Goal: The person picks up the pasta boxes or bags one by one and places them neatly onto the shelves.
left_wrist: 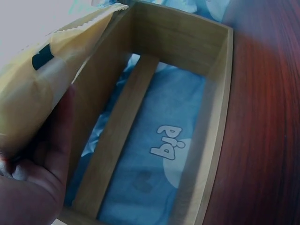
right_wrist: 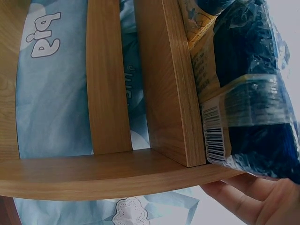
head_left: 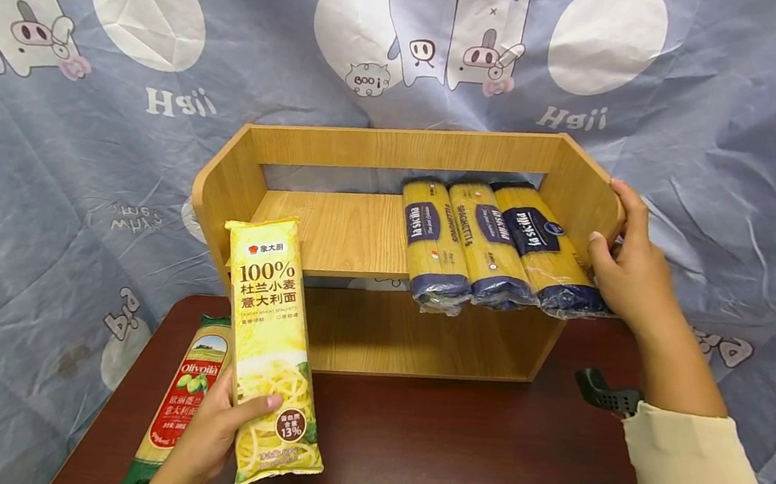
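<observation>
A yellow spaghetti packet (head_left: 274,341) stands tilted in my left hand (head_left: 221,419), thumb across its front, before the left end of a wooden shelf (head_left: 339,228). In the left wrist view the packet (left_wrist: 33,89) shows from its side. My right hand (head_left: 635,272) grips the shelf's right side panel at its front edge. Beside it, three blue-and-yellow spaghetti packets (head_left: 496,247) lie side by side on the upper board, ends jutting over the front. The right wrist view shows the right hand's fingers (right_wrist: 239,197) against the panel's outside, near the rightmost packet (right_wrist: 248,103).
A red-and-green Olivoilà pasta packet (head_left: 183,394) lies on the dark red table (head_left: 449,451), left of the shelf and partly behind the left hand. The shelf's lower compartment (head_left: 420,335) has a wooden floor. Printed cloth (head_left: 254,32) hangs behind.
</observation>
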Tool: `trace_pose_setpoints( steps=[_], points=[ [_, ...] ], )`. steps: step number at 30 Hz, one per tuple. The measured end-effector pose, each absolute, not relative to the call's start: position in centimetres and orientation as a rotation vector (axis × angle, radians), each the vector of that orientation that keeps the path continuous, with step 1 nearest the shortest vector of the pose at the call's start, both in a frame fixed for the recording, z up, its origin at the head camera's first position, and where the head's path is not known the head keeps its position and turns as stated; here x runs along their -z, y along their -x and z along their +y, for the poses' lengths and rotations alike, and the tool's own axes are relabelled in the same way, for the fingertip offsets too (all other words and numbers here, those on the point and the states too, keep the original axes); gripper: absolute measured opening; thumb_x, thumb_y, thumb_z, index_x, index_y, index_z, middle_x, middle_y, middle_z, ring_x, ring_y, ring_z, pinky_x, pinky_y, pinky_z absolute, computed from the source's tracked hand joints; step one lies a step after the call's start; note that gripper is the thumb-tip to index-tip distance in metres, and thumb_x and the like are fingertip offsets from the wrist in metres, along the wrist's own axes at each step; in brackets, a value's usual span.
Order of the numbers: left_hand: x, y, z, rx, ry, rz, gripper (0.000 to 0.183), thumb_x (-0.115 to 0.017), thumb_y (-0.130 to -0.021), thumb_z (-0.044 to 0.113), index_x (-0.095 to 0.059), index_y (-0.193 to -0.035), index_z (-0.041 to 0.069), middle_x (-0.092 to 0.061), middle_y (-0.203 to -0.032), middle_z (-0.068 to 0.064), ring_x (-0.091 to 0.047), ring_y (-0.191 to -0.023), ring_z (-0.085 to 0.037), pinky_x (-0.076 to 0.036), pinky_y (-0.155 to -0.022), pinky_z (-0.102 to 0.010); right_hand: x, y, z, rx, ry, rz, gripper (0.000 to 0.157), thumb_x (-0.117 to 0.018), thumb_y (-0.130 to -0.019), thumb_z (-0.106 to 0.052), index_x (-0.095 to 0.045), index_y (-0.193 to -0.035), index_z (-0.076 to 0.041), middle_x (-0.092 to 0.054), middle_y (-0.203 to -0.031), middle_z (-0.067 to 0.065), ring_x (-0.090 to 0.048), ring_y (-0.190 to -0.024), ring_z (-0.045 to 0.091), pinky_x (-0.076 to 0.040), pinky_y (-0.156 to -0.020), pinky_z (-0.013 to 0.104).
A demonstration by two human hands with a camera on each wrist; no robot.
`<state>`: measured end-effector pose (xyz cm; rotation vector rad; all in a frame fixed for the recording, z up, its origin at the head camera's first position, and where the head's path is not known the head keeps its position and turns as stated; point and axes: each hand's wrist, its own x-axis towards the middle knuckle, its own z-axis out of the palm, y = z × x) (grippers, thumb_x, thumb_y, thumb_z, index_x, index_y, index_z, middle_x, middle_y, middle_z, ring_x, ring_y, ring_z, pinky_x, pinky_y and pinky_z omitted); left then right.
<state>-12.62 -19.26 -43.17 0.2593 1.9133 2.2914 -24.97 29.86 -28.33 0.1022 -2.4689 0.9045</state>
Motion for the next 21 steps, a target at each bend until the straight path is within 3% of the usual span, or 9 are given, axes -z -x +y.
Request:
trace_pose_setpoints(
  steps=[21],
  points=[
    [41.1, 14.3, -18.1, -2.309, -0.452, 1.814, 0.039, -0.053, -0.1, 0.001, -0.039, -0.134, 0.012, -0.072, -0.104, -0.002, -0.075, -0.09, -0.02, -0.062, -0.076, -0.041, 28.3, 24.8, 29.8, -0.896, -0.108, -2.453, 0.067, -0.045, -0.103, -0.025, -0.011, -0.159, -0.041, -0.051, -0.132, 0.046, -0.055, -0.119, 0.06, -0.045, -0.085, 0.067]
  ],
)
